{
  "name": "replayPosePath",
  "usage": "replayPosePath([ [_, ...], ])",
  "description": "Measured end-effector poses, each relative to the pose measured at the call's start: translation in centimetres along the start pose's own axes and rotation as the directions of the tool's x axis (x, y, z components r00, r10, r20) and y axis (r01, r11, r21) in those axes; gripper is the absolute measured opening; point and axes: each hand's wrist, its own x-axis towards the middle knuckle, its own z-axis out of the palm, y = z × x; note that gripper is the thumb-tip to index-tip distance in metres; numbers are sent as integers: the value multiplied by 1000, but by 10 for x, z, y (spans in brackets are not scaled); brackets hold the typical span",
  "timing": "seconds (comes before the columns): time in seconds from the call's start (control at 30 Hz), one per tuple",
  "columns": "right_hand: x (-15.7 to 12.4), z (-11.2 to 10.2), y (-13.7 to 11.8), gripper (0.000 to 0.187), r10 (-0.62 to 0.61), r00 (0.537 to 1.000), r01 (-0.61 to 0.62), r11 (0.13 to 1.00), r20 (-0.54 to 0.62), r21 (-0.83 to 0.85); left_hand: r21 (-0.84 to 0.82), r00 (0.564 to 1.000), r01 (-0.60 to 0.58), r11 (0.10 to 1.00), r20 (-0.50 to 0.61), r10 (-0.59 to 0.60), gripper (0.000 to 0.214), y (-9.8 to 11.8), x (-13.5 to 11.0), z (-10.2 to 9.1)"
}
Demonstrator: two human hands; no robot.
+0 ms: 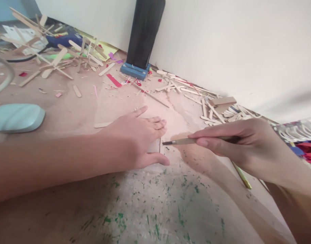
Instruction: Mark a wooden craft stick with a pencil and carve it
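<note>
My left hand [142, 142] lies flat on the worktop with its fingers apart. Between its thumb and fingers shows a pale flat piece [153, 146], edged on the right by a thin dark line; the rest of it is hidden under the palm. A wooden craft stick [102, 125] pokes out behind that hand. My right hand [236, 142] pinches a slim tool [182, 141] with a dull greenish-brown handle and a flat dark tip. The tip is just right of the dark line; whether it touches the surface I cannot tell.
A black phone-like slab [145, 34] leans on the wall in a blue stand [135, 70]. Loose craft sticks [213, 112] lie right, stick structures [56, 64] and a blue glue gun [66, 40] left. A mint-coloured case [18, 117] sits nearer. Green flecks dot the worktop [145, 217].
</note>
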Motion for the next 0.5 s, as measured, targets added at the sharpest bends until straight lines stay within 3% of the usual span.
replayPosePath([
  [0.3,0,1,0,24,11,1000,-11,998,-6,-65,10,1000,1,1000,-4,-1,84,-2,0,4],
  [0.5,2,-5,11,24,164,986,-164,974,15,156,-53,987,-72,996,-145,64,75,-6,-7,10],
])
